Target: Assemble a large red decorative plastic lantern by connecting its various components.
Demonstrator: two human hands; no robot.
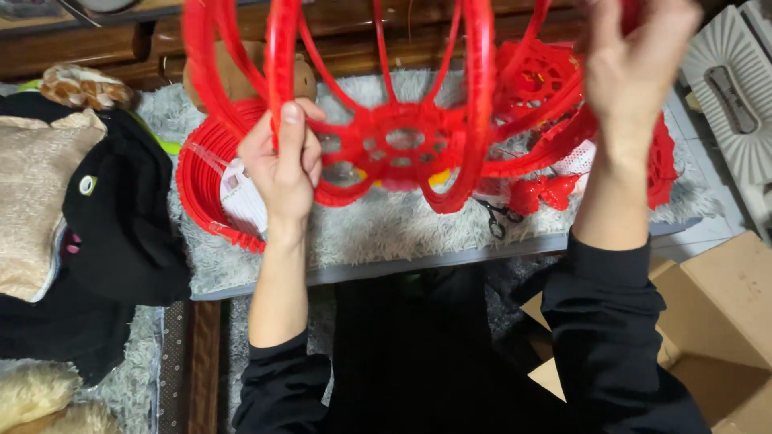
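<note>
I hold a red plastic lantern frame (402,137) up in front of me, its curved ribs meeting at a pierced round hub. My left hand (283,165) pinches one broad rib near its lower end. My right hand (635,72) is raised at the upper right, fingers closed around the frame's far ribs. A bundle of more red ribs (205,181) with a white paper tag lies on the grey furry mat behind my left hand. Red cut-out ornament pieces (555,88) lie behind the frame on the right.
Small black scissors (498,219) lie near the mat's front edge. A black cap (112,217) and a beige cushion (28,201) sit at the left. Open cardboard boxes (724,321) stand at the lower right. A white ribbed object (732,88) is at the far right.
</note>
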